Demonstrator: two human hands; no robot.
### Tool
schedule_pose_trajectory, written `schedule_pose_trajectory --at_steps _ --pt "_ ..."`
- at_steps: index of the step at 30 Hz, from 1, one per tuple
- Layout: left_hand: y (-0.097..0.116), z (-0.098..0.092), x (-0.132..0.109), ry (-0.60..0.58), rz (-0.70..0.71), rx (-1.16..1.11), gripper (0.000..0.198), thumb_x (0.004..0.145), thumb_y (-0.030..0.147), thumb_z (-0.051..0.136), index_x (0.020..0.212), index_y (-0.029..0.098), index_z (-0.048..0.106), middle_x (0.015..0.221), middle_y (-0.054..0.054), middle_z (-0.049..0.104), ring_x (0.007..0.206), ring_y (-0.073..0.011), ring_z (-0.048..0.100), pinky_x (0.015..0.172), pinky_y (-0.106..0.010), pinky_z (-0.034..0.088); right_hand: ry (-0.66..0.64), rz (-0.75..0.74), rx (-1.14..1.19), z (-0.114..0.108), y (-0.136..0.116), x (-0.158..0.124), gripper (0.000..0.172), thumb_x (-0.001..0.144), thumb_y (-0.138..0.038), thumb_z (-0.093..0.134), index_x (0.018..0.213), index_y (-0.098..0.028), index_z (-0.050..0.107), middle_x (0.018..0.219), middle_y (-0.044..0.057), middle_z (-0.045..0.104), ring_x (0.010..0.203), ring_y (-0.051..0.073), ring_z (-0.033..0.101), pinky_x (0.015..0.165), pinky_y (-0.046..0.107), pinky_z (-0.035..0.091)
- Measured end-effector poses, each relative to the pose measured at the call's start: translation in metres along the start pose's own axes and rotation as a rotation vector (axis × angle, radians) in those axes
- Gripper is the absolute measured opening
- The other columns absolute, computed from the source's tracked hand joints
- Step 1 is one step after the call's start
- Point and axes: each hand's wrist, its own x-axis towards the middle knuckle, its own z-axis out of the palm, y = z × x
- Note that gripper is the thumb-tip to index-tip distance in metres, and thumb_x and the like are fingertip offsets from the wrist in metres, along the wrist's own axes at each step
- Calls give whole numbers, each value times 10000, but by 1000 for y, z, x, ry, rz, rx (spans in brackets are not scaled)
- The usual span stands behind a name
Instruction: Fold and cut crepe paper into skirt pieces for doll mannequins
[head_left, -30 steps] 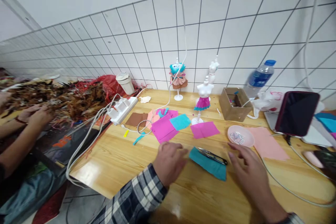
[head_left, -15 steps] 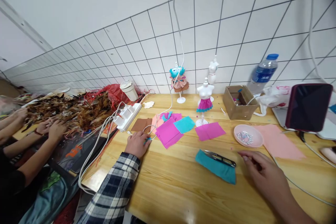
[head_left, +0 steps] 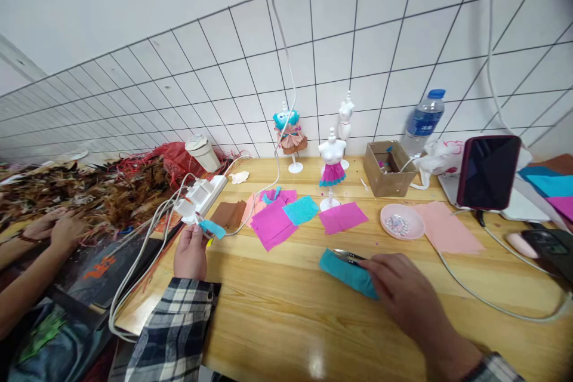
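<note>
My left hand (head_left: pixel 191 255) is raised beside the power strip, its fingertips pinching a small blue fabric strip (head_left: pixel 212 228). A tiny yellow bit shows just under that strip. On the right, my right hand (head_left: pixel 398 286) closes its fingers on the handle end of black thread snips (head_left: pixel 345 256), whose handles are mostly hidden. The snips rest over a folded teal cloth (head_left: pixel 347 274) on the table. Beyond the hands lie magenta fabric pieces (head_left: pixel 273 227), a turquoise piece (head_left: pixel 301 210) and another magenta piece (head_left: pixel 344 218). A small white mannequin (head_left: pixel 332 149) wears a magenta skirt with blue trim.
A power strip (head_left: pixel 217 191) with cables lies left. At the back stand a dressed mannequin (head_left: pixel 292 138), a bare mannequin (head_left: pixel 345 116), a cardboard box (head_left: pixel 389 182) and a bottle (head_left: pixel 425 122). A pink dish (head_left: pixel 416 215) holds gems near a phone (head_left: pixel 489 173). A co-worker's hands (head_left: pixel 62 230) are far left.
My left hand has lifted off the table, moved left and now shows the blue strip in its fingertips. My right hand has moved left onto the snips. The view has shifted right.
</note>
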Motion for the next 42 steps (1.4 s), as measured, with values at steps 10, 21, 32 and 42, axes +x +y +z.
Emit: schedule_pose_trajectory --at_steps 10,21,32,42 --pt "14 5 -12 -213 -299 -421 167 762 199 630 924 158 623 908 -59 712 697 -146 651 610 -253 520 -207 -173 -120 46 -55 20 286 871 -271 560 1156 -259 582 1039 52 626 941 245 566 840 404 434" --pt "20 18 -7 -228 -444 -754 217 851 85 546 1038 131 647 777 -46 707 719 -167 683 688 -337 561 -137 -189 -173 46 -54 9 346 877 -246 535 1222 -232 561 1101 80 639 960 266 583 801 411 454" --pt "65 56 -78 -428 41 -388 316 732 186 752 944 203 517 775 6 701 654 -101 638 660 -213 514 16 -50 201 13 -60 15 323 910 -237 503 1233 -243 518 1139 77 606 1068 235 538 916 404 443" --pt "61 154 -143 -878 387 -135 379 829 134 633 1159 250 488 829 -6 732 826 -150 691 854 -290 505 307 153 419 -13 -36 26 345 885 -293 536 1216 -232 459 961 47 600 848 191 542 747 341 467"
